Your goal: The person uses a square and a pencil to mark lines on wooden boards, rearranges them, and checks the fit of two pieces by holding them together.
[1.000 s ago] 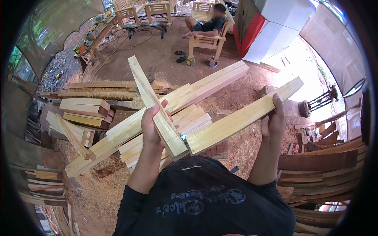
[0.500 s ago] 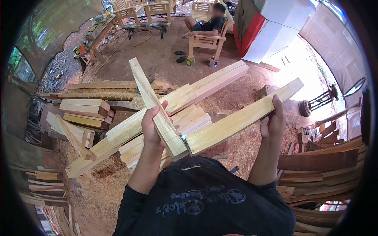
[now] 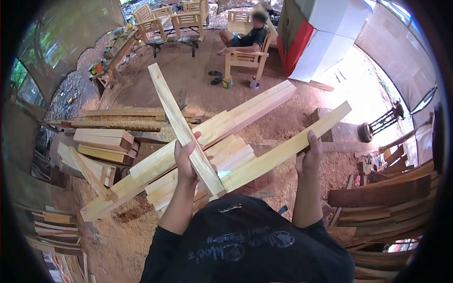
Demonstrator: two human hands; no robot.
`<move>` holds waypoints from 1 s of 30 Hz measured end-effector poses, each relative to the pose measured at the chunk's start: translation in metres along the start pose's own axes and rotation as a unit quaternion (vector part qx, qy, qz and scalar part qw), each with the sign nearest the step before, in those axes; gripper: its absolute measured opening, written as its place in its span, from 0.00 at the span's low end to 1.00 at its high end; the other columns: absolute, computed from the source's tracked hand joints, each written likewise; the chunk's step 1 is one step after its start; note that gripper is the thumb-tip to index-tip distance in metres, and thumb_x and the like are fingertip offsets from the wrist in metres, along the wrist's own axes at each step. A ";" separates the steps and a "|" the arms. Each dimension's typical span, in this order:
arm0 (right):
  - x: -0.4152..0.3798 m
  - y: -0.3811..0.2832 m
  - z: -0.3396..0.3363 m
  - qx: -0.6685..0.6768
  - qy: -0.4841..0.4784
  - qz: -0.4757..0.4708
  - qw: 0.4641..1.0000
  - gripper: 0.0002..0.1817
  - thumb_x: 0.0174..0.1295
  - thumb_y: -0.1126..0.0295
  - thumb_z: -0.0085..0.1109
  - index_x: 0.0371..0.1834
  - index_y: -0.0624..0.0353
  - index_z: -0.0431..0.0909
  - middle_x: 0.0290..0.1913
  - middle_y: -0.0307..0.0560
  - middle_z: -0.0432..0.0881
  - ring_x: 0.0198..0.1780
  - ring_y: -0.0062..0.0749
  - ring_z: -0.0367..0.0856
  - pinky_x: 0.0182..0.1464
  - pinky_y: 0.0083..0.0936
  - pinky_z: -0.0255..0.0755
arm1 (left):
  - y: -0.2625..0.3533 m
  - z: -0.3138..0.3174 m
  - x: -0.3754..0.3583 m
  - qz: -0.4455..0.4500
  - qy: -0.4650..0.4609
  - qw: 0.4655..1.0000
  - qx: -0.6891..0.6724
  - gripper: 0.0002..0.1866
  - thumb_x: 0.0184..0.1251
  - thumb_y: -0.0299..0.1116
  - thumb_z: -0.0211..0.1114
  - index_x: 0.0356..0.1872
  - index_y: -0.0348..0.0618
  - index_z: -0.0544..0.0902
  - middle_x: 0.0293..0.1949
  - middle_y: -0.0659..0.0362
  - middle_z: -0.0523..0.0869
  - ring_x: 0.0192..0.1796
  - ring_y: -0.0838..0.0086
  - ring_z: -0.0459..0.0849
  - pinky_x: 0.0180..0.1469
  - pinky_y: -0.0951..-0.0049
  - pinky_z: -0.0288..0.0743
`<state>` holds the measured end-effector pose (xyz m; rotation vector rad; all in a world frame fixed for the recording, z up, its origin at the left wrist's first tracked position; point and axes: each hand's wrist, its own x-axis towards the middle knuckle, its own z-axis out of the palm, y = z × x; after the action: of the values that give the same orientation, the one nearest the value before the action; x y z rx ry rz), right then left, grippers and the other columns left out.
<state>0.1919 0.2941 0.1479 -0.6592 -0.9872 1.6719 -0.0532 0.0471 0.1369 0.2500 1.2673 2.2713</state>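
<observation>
My left hand is closed around a pale wooden board, which slants up and away to the left. In my right hand is a second, slightly curved wooden board, gripped near its far part and slanting up to the right. The lower ends of the two boards come together in front of my chest, forming a V; whether they touch cannot be made out. Beneath them lie long squared timbers and a group of shorter planks.
Stacked wood blocks and an angled wooden piece lie at left. Curved boards are piled at right. Beyond, a person sits on a wooden chair near paint cans. Sawdust covers the ground.
My right hand has moved left and slightly down, bringing its board closer to the other. The gap between their lower ends has narrowed. The left-hand board's top has shifted slightly left and up.
</observation>
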 end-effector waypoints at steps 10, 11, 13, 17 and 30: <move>-0.001 0.002 0.001 0.026 0.012 0.017 0.999 0.16 0.74 0.64 0.64 0.57 0.60 0.74 0.44 0.44 0.83 0.44 0.29 0.85 0.46 0.28 0.81 | -0.001 -0.002 -0.004 -0.037 0.027 0.999 -0.009 0.25 0.72 0.43 0.58 0.64 0.39 0.73 0.39 0.56 0.79 0.31 0.71 0.84 0.31 0.61 0.90; -0.001 0.003 -0.001 0.019 0.012 0.015 1.000 0.18 0.74 0.62 0.64 0.58 0.62 0.73 0.45 0.46 0.84 0.44 0.32 0.86 0.48 0.31 0.82 | -0.001 -0.001 -0.004 -0.038 0.030 0.999 -0.009 0.25 0.72 0.43 0.58 0.64 0.39 0.74 0.38 0.56 0.79 0.31 0.71 0.84 0.31 0.61 0.90; 0.000 0.004 -0.005 0.004 0.011 0.011 1.000 0.23 0.74 0.59 0.66 0.60 0.65 0.73 0.48 0.51 0.85 0.45 0.38 0.89 0.51 0.37 0.85 | -0.002 -0.001 -0.006 -0.040 0.032 0.999 -0.005 0.25 0.72 0.43 0.58 0.64 0.39 0.74 0.38 0.56 0.79 0.30 0.71 0.84 0.30 0.60 0.90; 0.001 0.006 -0.003 0.015 0.014 0.009 1.000 0.22 0.74 0.59 0.66 0.60 0.64 0.73 0.48 0.52 0.85 0.46 0.38 0.89 0.52 0.37 0.85 | -0.001 0.000 -0.006 -0.025 0.027 0.999 0.015 0.25 0.72 0.42 0.58 0.64 0.38 0.73 0.37 0.55 0.79 0.30 0.69 0.84 0.31 0.59 0.91; -0.002 -0.020 -0.009 -0.043 0.008 -0.116 0.992 0.30 0.71 0.66 0.69 0.70 0.65 0.67 0.57 0.57 0.83 0.50 0.41 0.89 0.54 0.40 0.86 | 0.003 -0.027 -0.013 -0.042 0.020 0.998 0.033 0.19 0.71 0.33 0.60 0.58 0.33 0.74 0.35 0.49 0.82 0.26 0.68 0.84 0.30 0.62 0.88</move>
<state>0.2096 0.2976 0.1604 -0.5884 -1.0863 1.4256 -0.0535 0.0191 0.1255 0.1729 1.3492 2.1759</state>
